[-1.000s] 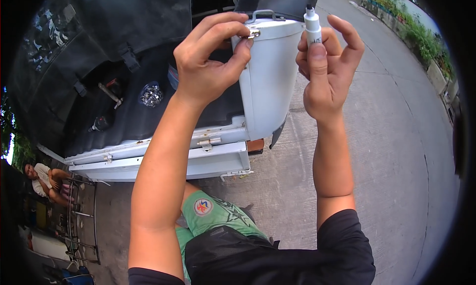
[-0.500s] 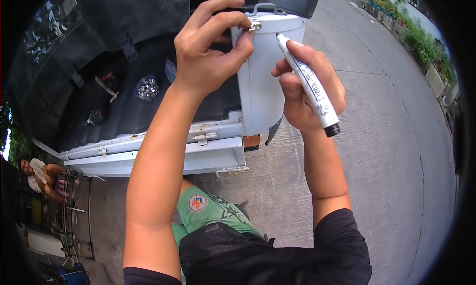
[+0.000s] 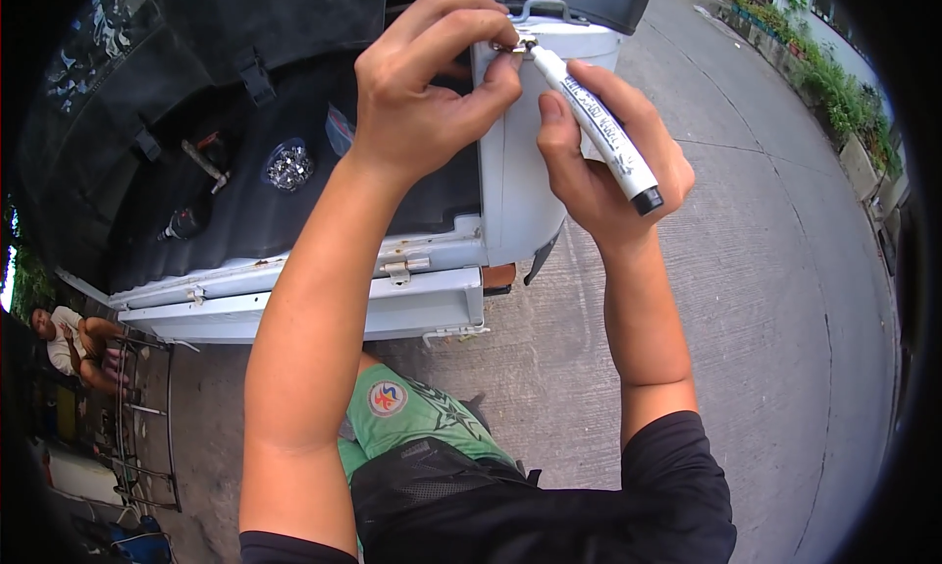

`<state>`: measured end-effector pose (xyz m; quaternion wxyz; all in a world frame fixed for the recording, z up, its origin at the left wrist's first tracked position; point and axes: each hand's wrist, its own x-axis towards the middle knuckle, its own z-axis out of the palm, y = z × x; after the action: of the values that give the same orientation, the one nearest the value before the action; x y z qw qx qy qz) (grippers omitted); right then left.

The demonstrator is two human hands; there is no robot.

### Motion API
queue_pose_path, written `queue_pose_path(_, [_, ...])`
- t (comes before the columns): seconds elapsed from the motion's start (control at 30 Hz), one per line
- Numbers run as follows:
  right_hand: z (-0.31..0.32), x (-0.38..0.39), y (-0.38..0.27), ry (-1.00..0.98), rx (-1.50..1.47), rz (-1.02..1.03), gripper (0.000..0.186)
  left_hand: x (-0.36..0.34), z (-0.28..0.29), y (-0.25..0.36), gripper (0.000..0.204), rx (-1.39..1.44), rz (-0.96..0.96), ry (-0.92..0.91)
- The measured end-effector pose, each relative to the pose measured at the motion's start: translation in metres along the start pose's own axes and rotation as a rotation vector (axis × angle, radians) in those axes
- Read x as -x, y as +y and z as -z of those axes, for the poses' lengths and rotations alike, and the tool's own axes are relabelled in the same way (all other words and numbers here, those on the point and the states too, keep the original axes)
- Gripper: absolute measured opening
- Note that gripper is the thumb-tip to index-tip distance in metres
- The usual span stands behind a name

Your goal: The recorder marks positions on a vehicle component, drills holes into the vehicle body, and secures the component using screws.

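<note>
With thumb and fingers, my left hand (image 3: 422, 88) pinches a small shiny metal fitting (image 3: 526, 44) against the top of the truck bed's white side panel (image 3: 515, 181). My right hand (image 3: 633, 166) grips a white marker (image 3: 597, 122) with a black end, slanting up to the left. The marker's dark tip meets the fitting or the panel right beside it; which one, I cannot tell. Just beyond my fingertips, a grey rail (image 3: 542, 4) runs along the panel's top. My left fingers partly cover the fitting.
On the black bed liner (image 3: 392, 206) lie a bowl of small metal pieces (image 3: 289, 167), a hammer (image 3: 208, 163), a drill-like tool (image 3: 183, 223) and a plastic bag (image 3: 339, 130). The lowered tailgate (image 3: 294, 311) is nearer me. A person (image 3: 71, 343) sits at left beside a metal frame (image 3: 147, 407).
My right hand has brought the marker up and left, so its tip now reaches the fitting. My left hand keeps its pinch; the whole view has shifted slightly.
</note>
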<state>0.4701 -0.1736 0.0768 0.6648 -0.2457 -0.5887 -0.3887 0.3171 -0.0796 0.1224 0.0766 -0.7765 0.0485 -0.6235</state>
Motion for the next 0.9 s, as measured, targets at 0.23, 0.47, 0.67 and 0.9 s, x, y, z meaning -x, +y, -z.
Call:
queue_pose_path(0.23, [0.000,-0.003,-0.007,-0.069,0.094,0.018,0.029,-0.003,0.001,0.002,0.025,0.023,-0.012,-0.015])
queue_pose_path(0.47, [-0.007,-0.003,0.002,0.043,0.060,0.064,0.029,-0.005,0.001,0.004,0.025,0.005,-0.015,-0.017])
queue_pose_path(0.67, [0.018,0.014,-0.022,0.067,-0.090,-0.150,0.034,0.000,-0.002,0.003,0.024,-0.014,0.050,-0.010])
queue_pose_path(0.9, [0.011,-0.009,-0.027,-0.113,0.050,0.062,0.029,0.001,-0.005,-0.004,0.025,0.046,0.075,0.063])
